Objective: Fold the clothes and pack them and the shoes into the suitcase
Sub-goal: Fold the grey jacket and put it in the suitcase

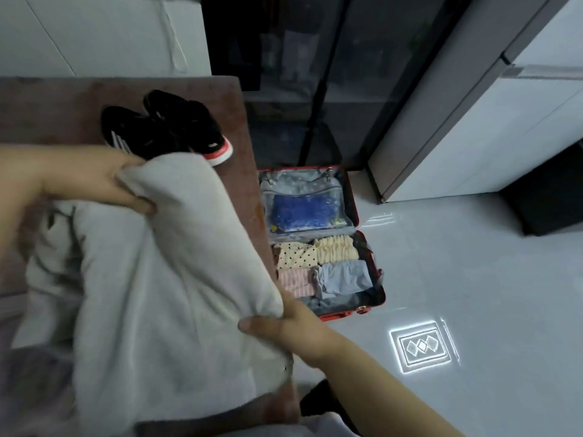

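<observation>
l hand (126, 187) + r hand (284, 329) grip grey garment (164, 279) nr shoes (167, 127) (suitcase (340, 315) open beside).

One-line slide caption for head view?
Left hand and right hand grip a grey garment over the table; black shoes behind; red suitcase open, partly packed.

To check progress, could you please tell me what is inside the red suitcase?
In the suitcase, near half: four folded clothes, dotted, cream, pink-striped, grey-blue. Far half: a clear pouch holding something blue. Anything beneath is covered.
</observation>
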A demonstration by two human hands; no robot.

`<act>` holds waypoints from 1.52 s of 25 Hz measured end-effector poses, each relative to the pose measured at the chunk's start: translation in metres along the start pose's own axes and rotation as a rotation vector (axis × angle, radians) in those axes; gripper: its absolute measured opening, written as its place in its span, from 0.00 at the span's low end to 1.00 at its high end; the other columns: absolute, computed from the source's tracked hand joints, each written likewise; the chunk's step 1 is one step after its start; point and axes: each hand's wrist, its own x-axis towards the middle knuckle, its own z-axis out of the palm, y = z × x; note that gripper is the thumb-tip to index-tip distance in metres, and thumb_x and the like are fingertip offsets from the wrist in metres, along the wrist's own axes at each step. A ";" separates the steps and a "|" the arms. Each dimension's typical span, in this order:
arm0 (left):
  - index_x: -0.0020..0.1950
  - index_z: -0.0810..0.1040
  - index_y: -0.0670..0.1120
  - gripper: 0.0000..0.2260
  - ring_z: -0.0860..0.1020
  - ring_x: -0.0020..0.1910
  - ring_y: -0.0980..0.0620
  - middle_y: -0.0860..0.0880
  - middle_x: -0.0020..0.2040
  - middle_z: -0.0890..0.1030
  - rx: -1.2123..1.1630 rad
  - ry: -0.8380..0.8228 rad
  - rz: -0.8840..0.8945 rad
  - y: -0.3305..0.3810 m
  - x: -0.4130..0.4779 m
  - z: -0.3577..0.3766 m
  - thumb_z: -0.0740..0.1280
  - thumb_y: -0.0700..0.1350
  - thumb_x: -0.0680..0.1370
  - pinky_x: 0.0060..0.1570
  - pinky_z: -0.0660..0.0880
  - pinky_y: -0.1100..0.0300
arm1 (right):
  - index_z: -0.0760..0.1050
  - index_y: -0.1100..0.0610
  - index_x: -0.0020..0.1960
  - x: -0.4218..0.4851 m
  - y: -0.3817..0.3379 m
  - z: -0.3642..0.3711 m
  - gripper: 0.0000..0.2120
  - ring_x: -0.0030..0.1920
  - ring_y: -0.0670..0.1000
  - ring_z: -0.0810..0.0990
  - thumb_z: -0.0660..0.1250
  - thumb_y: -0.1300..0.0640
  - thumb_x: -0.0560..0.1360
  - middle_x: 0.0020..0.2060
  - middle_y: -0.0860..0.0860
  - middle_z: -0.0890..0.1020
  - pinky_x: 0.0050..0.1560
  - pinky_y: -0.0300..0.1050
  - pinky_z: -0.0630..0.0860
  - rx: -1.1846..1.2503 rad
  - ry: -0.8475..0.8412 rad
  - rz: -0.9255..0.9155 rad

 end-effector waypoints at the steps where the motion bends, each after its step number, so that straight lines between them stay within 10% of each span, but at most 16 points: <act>1: 0.48 0.75 0.70 0.22 0.79 0.45 0.66 0.64 0.47 0.82 -0.019 0.016 0.020 0.047 0.005 -0.014 0.72 0.72 0.56 0.50 0.76 0.61 | 0.72 0.47 0.63 -0.004 -0.001 -0.031 0.29 0.56 0.52 0.80 0.76 0.53 0.63 0.56 0.49 0.82 0.59 0.54 0.77 0.054 0.002 -0.004; 6: 0.44 0.78 0.59 0.08 0.79 0.49 0.56 0.58 0.47 0.82 -0.152 -0.101 0.147 0.288 0.086 -0.035 0.74 0.54 0.67 0.55 0.71 0.59 | 0.73 0.58 0.61 -0.045 -0.001 -0.221 0.28 0.51 0.58 0.83 0.74 0.59 0.62 0.51 0.57 0.83 0.46 0.50 0.79 0.186 0.060 0.033; 11: 0.59 0.77 0.51 0.25 0.76 0.50 0.51 0.55 0.51 0.78 -0.177 -0.156 0.063 0.385 0.195 0.033 0.70 0.63 0.67 0.53 0.72 0.60 | 0.73 0.60 0.60 -0.054 0.034 -0.344 0.24 0.49 0.59 0.83 0.71 0.60 0.64 0.50 0.58 0.83 0.42 0.48 0.79 0.211 0.150 0.103; 13: 0.60 0.75 0.48 0.36 0.76 0.49 0.48 0.50 0.54 0.78 -0.136 -0.151 0.027 0.399 0.233 0.068 0.67 0.71 0.62 0.52 0.72 0.57 | 0.72 0.59 0.61 -0.040 0.054 -0.371 0.25 0.50 0.58 0.83 0.71 0.60 0.64 0.51 0.57 0.83 0.43 0.48 0.79 0.210 0.178 0.146; 18: 0.52 0.75 0.45 0.19 0.74 0.45 0.49 0.50 0.47 0.77 -0.179 -0.172 -0.024 0.415 0.336 0.157 0.71 0.57 0.69 0.43 0.69 0.58 | 0.75 0.56 0.59 0.019 0.121 -0.429 0.22 0.50 0.56 0.83 0.73 0.60 0.66 0.50 0.56 0.84 0.44 0.47 0.80 0.209 0.253 0.207; 28: 0.66 0.69 0.49 0.19 0.71 0.64 0.44 0.46 0.64 0.74 0.100 -0.209 0.042 0.380 0.631 0.447 0.65 0.51 0.76 0.66 0.63 0.52 | 0.73 0.53 0.62 0.294 0.405 -0.573 0.32 0.51 0.51 0.81 0.78 0.53 0.59 0.51 0.49 0.82 0.52 0.49 0.78 0.015 0.470 0.316; 31: 0.76 0.45 0.51 0.31 0.50 0.76 0.44 0.46 0.77 0.54 0.209 -0.125 0.008 0.360 0.666 0.548 0.59 0.45 0.78 0.74 0.39 0.47 | 0.66 0.54 0.67 0.360 0.475 -0.597 0.36 0.53 0.51 0.74 0.77 0.53 0.63 0.54 0.49 0.76 0.55 0.46 0.72 -0.196 0.574 0.336; 34: 0.73 0.61 0.48 0.28 0.54 0.73 0.44 0.42 0.73 0.63 0.280 0.197 0.146 0.357 0.632 0.623 0.57 0.48 0.73 0.71 0.34 0.49 | 0.55 0.55 0.73 0.377 0.500 -0.593 0.45 0.63 0.57 0.72 0.76 0.48 0.64 0.64 0.56 0.72 0.61 0.51 0.69 -0.557 0.604 0.297; 38: 0.74 0.58 0.50 0.28 0.38 0.75 0.48 0.46 0.75 0.61 0.302 0.007 0.016 0.352 0.583 0.657 0.52 0.57 0.75 0.72 0.38 0.46 | 0.64 0.56 0.70 0.375 0.504 -0.572 0.45 0.65 0.62 0.70 0.74 0.40 0.59 0.66 0.60 0.72 0.68 0.57 0.62 -1.347 0.481 0.094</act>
